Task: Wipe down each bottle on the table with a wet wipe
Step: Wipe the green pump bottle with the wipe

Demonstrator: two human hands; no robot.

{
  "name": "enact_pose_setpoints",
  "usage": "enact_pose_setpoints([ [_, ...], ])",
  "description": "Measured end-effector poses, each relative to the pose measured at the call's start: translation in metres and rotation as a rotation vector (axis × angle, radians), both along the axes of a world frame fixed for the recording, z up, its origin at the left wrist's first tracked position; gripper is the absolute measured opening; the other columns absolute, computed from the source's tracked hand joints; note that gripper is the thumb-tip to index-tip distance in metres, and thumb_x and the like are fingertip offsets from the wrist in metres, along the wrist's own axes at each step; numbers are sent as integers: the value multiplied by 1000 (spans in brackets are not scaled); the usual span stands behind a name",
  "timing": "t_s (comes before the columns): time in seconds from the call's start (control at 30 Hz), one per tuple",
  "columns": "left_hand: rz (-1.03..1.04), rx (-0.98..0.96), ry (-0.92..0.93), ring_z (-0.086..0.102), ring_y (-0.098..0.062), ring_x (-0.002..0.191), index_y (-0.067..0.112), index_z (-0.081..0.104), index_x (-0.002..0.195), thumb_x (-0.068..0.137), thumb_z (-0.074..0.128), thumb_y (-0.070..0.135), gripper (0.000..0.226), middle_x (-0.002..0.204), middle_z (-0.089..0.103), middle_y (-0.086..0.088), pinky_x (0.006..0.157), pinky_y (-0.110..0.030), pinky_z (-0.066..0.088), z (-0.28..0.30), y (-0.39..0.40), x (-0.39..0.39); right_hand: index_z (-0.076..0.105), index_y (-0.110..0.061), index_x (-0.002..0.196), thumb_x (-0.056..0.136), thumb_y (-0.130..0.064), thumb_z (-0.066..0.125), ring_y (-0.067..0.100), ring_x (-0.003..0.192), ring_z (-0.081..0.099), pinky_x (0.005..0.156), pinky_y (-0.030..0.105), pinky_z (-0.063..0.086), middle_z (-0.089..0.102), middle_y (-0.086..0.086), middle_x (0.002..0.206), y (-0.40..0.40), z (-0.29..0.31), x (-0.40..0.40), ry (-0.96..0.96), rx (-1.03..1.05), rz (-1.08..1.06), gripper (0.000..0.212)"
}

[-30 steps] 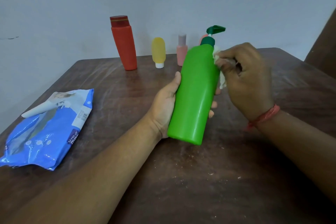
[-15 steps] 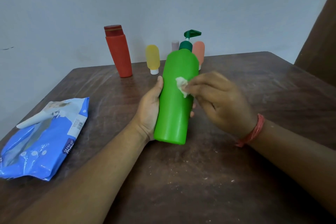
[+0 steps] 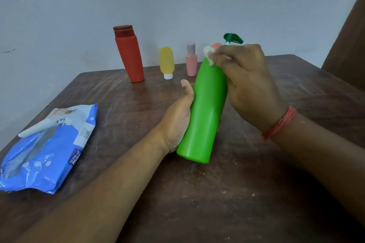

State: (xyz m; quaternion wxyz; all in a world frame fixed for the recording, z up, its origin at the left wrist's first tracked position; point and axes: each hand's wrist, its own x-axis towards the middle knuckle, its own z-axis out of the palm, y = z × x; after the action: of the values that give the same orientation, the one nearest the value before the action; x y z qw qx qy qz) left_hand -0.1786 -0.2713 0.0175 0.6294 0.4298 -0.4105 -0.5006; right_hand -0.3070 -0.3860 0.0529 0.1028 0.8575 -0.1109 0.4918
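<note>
Two hands [image 3: 178,122], glossy green bottle [image 3: 205,112], crumpled wipe [image 3: 209,53]

Head-worn view, forward-down, close over table [image 3: 256,193]

The only print sits on the blue wet-wipe pack [image 3: 47,150] lying at the near left of the desk [image 3: 217,203]. A dark purple patch near its right edge carries white letters, seen sideways and too partial to make out as a word. A white panel above it holds a barcode and fine print, too small to read. The bottles show no labels.
</note>
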Motion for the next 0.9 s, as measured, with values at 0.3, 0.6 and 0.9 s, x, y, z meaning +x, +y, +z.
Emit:
enact_pose_setpoints([
  [0.3,12,57,332,66,-18,92,11,68,115,84,14,89,100,102,65,-11,82,-27,55,-11,-2,21,74,-6,111,80,1,57,26,105,59,101,33,44,71,5,117,51,-15,2,436,-17,368,36],
  [0.6,9,112,364,62,-24,95,5,63,123,97,23,75,85,111,63,-15,87,-33,53,-7,-1,25,74,-3,111,96,-4,43,30,98,63,96,34,48,69,11,113,40,-15,-11,434,25,415,35],
  [0.9,129,88,308,67,-34,95,3,70,124,100,28,68,81,111,70,-23,76,-39,60,-10,-2,28,75,-2,106,104,-18,51,27,87,63,79,37,53,68,13,101,29,-25,-7,237,37,329,29],
])
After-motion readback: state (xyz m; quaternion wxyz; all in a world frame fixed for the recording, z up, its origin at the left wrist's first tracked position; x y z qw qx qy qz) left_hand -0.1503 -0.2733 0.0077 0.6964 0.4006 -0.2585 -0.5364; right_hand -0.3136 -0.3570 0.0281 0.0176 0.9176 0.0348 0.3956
